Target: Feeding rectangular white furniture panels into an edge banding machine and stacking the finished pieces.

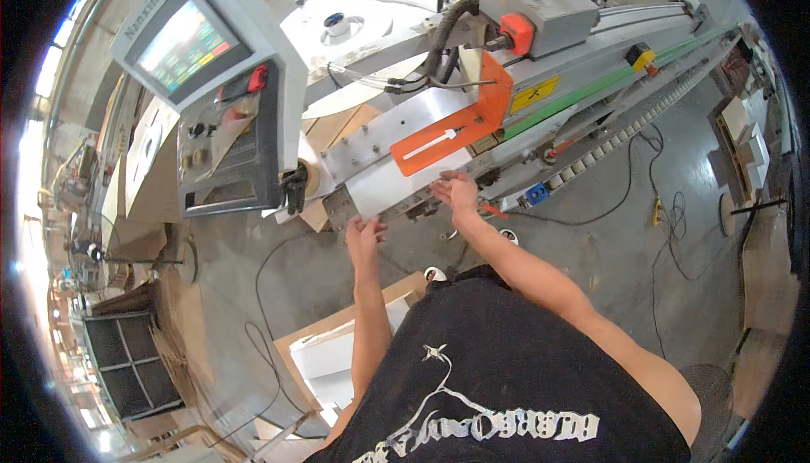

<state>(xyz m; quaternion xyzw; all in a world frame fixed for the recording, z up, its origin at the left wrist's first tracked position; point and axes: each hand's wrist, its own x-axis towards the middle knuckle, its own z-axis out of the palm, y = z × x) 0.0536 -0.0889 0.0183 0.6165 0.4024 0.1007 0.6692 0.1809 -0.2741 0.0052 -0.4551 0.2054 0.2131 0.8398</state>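
A white sheet (pixel 390 193) lies on the metal bed of a machine, partly under a slotted orange guard plate (pixel 445 139). My left hand (pixel 364 233) is at the sheet's near left corner, its fingers bent and slightly apart. By the near right corner is my right hand (pixel 456 190), palm partly turned up and fingers reaching toward the sheet. Both hands are close to the sheet's near edge. Whether the fingertips touch it, I cannot tell. Neither hand visibly grips anything.
A control panel (pixel 240 117) with a lit screen overhangs the left side; a black glove (pixel 294 189) hangs beside it. A green rail (pixel 582 96) runs to the far right. Below my left forearm stands a carton (pixel 295 341) holding white sheets. Cables (pixel 629 189) cross the floor.
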